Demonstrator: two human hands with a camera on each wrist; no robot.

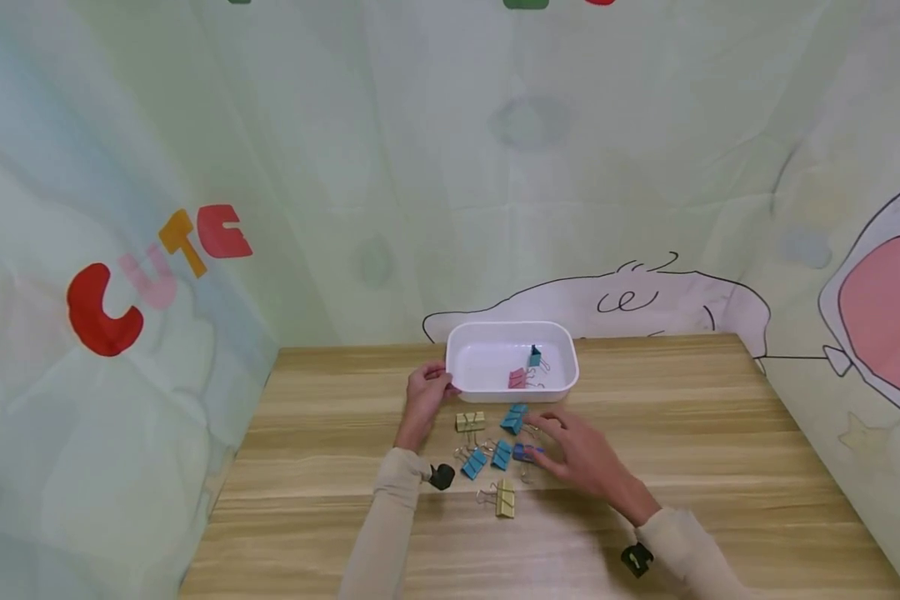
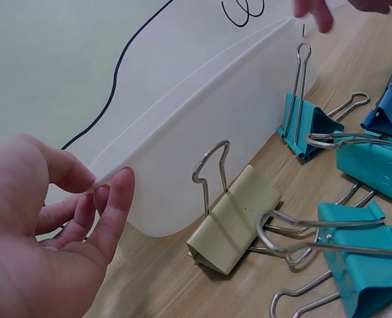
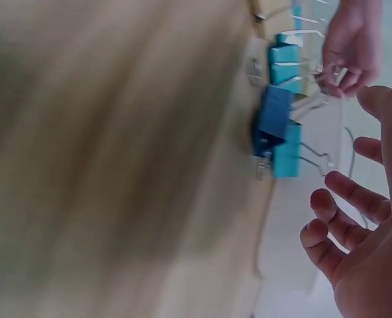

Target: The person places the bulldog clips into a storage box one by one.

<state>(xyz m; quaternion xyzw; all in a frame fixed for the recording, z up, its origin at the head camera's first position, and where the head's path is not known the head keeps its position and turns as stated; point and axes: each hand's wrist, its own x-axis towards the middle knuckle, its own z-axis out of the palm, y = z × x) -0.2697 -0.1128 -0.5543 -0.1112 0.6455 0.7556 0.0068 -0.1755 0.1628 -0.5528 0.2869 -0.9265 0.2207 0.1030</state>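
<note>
With thumb and fingers my left hand [image 1: 423,402] pinches the left end of the white plastic tray's rim [image 2: 120,159]. The tray [image 1: 495,396] holds a pink binder clip [image 1: 517,379] and a teal one [image 1: 536,357]. My right hand [image 1: 583,454], fingers spread and loosely bent, hovers by a teal binder clip [image 1: 513,418] and a dark blue one [image 1: 525,452]. In the right wrist view nothing lies between its fingers [image 3: 345,225]. Two more teal clips [image 1: 501,454] lie left of the blue one. A pale yellow clip [image 2: 239,215] lies before the tray.
Another pale yellow binder clip [image 1: 505,500] lies nearest the person on the wood-grain table [image 1: 315,433]. Behind the tray hangs a printed cloth backdrop [image 1: 420,167], which also lines both sides. Black straps show near both wrists.
</note>
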